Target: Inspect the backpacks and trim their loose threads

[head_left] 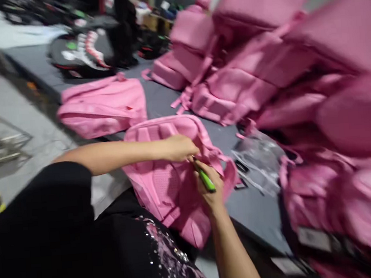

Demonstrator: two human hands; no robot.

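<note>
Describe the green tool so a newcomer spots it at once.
On the gray table, find the pink backpack closest to the person in black. Over it, the right grip holds the small tool. Its bright green handle sets it apart from the pink bags all around.

The left forearm (125, 156) reaches crosswise, the left hand (181, 148) curled just beside the gripping right hand (212, 180), right forearm (232, 248) trailing behind it.

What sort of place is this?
Probably a bag workshop or packing area: a heap of pink backpacks on a long grey table, and a green-handled tool in the right hand, held at another backpack.
</note>
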